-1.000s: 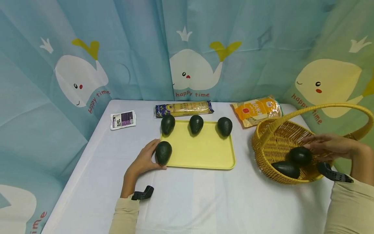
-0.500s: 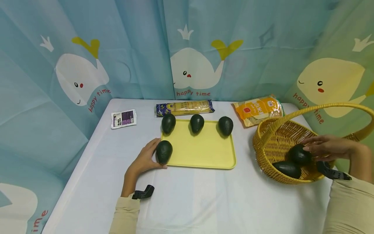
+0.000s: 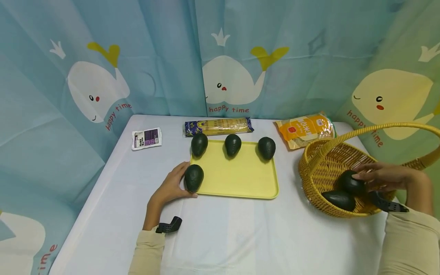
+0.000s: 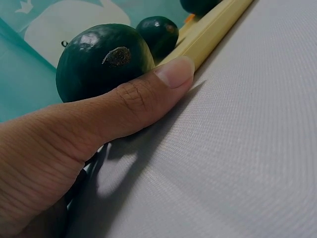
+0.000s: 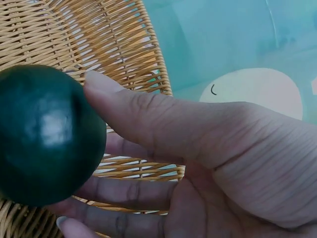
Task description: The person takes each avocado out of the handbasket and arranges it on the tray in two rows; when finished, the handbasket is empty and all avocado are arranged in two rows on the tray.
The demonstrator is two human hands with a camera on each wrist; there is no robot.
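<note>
a: what's furthest left on the bench?

b: a small packet, left of the tray near its far side. next, the left hand at the tray's near left corner.

a: how are its fingers?

b: spread wide, thumb along the tray's near edge. one avocado sits between thumb and fingers on that corner; i can't tell whether they touch it.

a: and further right?

b: three more avocados in a row along the tray's far edge, a long packet just behind the tray, then an orange bag behind and to its right.

a: last?

b: a basket, right of the tray. in it, a lower avocado lies just beside a held avocado, which the right hand grips between thumb and curled fingers.
</note>
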